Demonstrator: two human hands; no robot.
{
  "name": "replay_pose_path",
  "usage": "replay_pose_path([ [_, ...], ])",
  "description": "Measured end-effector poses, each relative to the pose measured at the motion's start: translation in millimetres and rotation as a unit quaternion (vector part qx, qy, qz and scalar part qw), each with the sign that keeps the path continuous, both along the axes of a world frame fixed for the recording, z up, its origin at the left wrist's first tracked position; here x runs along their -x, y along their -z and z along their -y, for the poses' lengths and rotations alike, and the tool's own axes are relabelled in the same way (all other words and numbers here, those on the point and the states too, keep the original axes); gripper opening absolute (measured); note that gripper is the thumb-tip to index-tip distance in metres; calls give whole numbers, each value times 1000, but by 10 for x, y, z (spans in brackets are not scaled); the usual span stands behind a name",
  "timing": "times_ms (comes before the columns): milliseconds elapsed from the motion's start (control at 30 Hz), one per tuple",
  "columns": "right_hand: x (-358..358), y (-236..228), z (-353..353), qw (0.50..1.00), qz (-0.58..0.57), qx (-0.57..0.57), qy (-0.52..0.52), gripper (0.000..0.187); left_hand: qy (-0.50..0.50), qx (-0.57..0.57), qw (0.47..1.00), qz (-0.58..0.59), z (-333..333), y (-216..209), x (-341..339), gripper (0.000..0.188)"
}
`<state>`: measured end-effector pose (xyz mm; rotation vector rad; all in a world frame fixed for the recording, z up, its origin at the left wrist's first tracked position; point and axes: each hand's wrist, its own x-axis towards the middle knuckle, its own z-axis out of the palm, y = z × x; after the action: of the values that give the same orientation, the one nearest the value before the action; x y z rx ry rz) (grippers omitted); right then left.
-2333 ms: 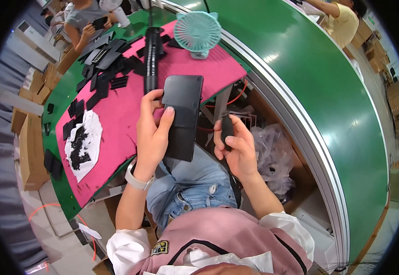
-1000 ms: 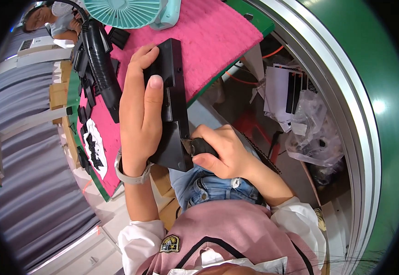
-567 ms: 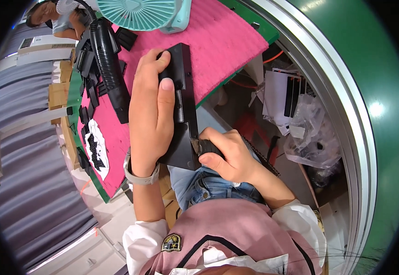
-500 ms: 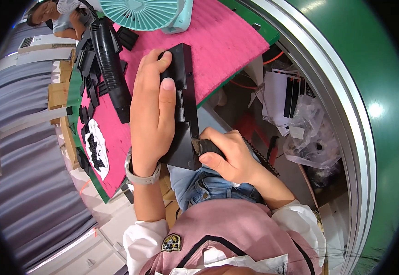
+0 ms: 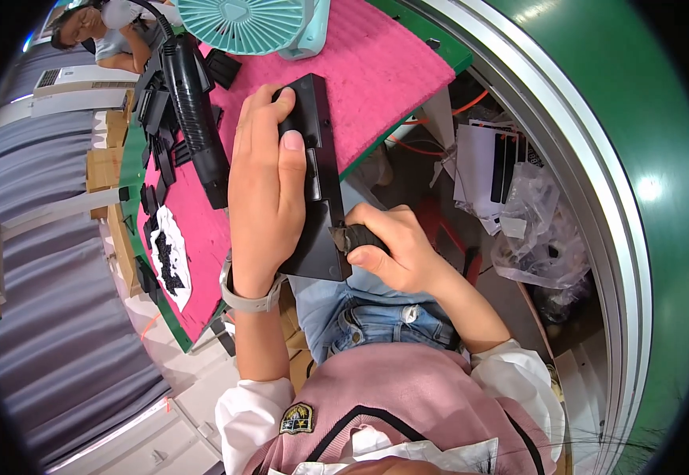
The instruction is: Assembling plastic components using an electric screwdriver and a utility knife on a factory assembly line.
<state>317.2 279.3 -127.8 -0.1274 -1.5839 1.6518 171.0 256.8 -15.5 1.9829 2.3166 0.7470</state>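
My left hand (image 5: pixel 268 190) is wrapped over the left side of a long black plastic part (image 5: pixel 327 178), thumb along its upper face. The part has a rectangular recess midway and tilts from the pink mat towards my lap. In my right hand (image 5: pixel 400 252), fingers curl round a short, dark, tape-wrapped tool (image 5: pixel 351 237). Its brownish tip meets the part's right edge near the lower end. Whether the tip is a blade is hard to make out.
On the pink mat (image 5: pixel 392 63) stand a teal fan (image 5: pixel 237 20) and a thick black handheld tool with a cord (image 5: pixel 190 119). Black plastic pieces (image 5: pixel 154 111) pile up at left, near a white cloth (image 5: pixel 172 257) with black bits. A person (image 5: pixel 115 39) sits beyond; plastic bags (image 5: pixel 546 229) lie right.
The lower end of the black part has swung slightly up and to the right. My right hand and its tool have shifted a little upward along the edge.
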Motion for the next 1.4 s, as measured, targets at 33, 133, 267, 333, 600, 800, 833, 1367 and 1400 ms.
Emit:
replay_pose_path([
  [33,4,-3,32,1000,0,0,0,37,0,0,1000,-1,-1,2,3,34],
  [133,-5,-3,68,998,6,62,-13,37,7,3,1000,11,-10,12,19,35],
  [267,-21,70,-147,997,48,-60,-25,40,9,5,1000,-25,-9,13,19,34],
  [333,10,61,-218,990,56,-128,-19,42,10,7,1000,-11,6,-27,28,34],
  [600,71,125,-146,998,3,-59,-38,43,8,-2,1000,-6,-16,-4,-9,34],
  [800,10,59,-292,991,45,-121,-45,44,18,-5,1000,-1,-11,4,30,34],
  [833,12,39,-333,985,45,-167,-23,43,16,-5,1000,5,-5,10,35,34],
  [1367,19,58,46,999,16,19,-42,40,27,-28,999,10,-14,22,41,35],
  [1400,11,38,105,997,18,65,-36,39,26,-27,999,3,-11,26,43,35],
])
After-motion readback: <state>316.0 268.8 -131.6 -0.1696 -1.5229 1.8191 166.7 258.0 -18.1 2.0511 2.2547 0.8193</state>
